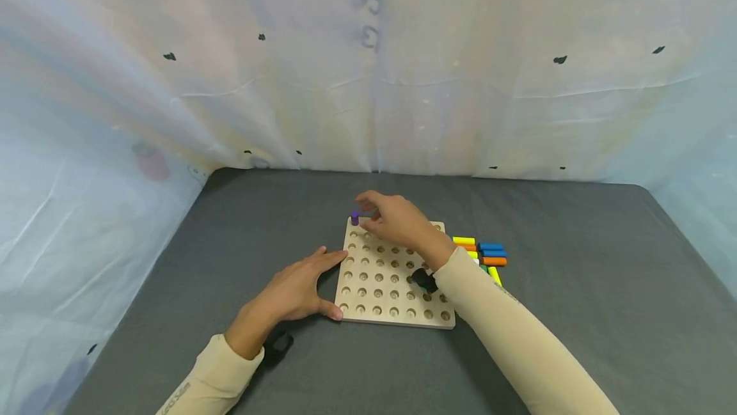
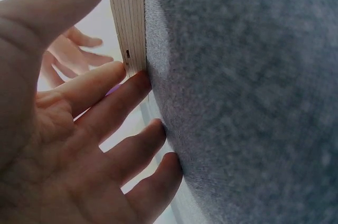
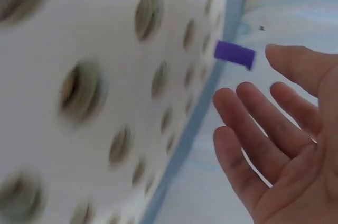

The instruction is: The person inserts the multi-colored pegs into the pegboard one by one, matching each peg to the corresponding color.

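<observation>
A wooden pegboard [image 1: 380,281] with rows of round holes lies on the grey table. One purple peg [image 1: 354,217] stands upright in its far left corner hole, also visible as the purple peg [image 3: 234,54] in the right wrist view. My right hand [image 1: 382,213] hovers over the board's far edge just right of that peg, fingers relaxed and holding nothing. My left hand [image 1: 299,287] rests flat on the table with straight fingers against the board's left edge [image 2: 129,23].
Several loose pegs [image 1: 482,252] in yellow, orange, blue and green lie on the table right of the board. A pale plastic sheet [image 1: 368,70] hangs behind and at both sides. The grey table surface [image 1: 576,261] stretches wide around the board.
</observation>
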The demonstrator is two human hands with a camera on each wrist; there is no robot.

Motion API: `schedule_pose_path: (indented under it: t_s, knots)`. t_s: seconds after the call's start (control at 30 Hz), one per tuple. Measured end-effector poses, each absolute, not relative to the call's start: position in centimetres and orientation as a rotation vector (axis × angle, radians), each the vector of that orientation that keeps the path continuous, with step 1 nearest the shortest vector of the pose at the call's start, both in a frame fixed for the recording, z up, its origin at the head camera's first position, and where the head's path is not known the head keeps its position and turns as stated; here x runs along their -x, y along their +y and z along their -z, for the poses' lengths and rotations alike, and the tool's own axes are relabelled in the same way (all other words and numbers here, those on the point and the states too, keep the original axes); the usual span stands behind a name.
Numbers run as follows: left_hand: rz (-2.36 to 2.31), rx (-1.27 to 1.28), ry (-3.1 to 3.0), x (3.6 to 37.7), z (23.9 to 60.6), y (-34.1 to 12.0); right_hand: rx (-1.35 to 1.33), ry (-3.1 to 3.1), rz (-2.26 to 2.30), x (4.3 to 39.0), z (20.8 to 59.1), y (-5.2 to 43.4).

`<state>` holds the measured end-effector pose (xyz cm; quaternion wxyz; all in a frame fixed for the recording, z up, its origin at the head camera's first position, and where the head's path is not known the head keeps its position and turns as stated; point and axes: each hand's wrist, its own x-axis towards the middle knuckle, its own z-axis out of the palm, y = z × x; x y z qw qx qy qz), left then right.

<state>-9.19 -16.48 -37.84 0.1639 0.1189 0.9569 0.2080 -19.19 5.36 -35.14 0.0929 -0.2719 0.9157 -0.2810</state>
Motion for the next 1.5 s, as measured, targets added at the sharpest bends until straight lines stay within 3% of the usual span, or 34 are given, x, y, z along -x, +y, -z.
schedule_pose_path:
  t_s: [0.33,0.73,1.5]
  knots:
    - [-0.619,-0.335,2.736,9.0,37.8,-16.3,0.783,2.721,0.994,15.1,33.8,13.4]
    - [-0.62,-0.337,2.738,8.9,37.9,-16.4,0.731,2.805,0.757,9.9,34.4,21.1]
    - [-0.615,-0.37,2.739,9.6,37.6,-16.5,0.791,2.711,0.61,8.3,36.1,24.0]
